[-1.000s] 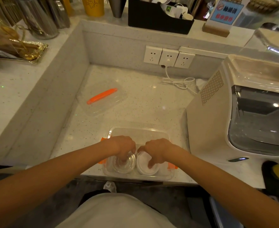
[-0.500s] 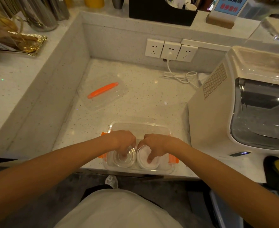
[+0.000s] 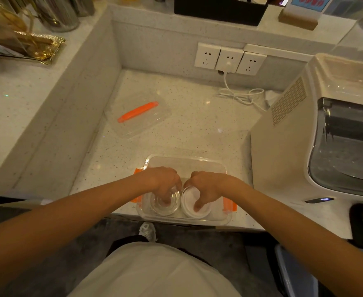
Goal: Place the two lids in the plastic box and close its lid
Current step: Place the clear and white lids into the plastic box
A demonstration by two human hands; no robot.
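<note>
A clear plastic box (image 3: 187, 161) with orange side clips stands open at the counter's front edge. Two round lids lie side by side in its near half: a clear lid (image 3: 173, 207) on the left and a white lid (image 3: 207, 210) on the right. My left hand (image 3: 163, 181) reaches down into the box with its fingertips on the clear lid. My right hand (image 3: 206, 185) does the same on the white lid. The box's own clear lid (image 3: 146, 125), with an orange handle, lies flat on the counter farther back and to the left.
A large white machine (image 3: 283, 146) stands close to the box's right side. A white cable (image 3: 240, 95) runs from the wall sockets (image 3: 229, 58) behind. A raised counter wall (image 3: 69, 116) borders the left; a gold tray and metal cups sit on the ledge above.
Both hands stay on the lids inside the box. The camera has tilted slightly downward, so everything sits a little higher in view.
</note>
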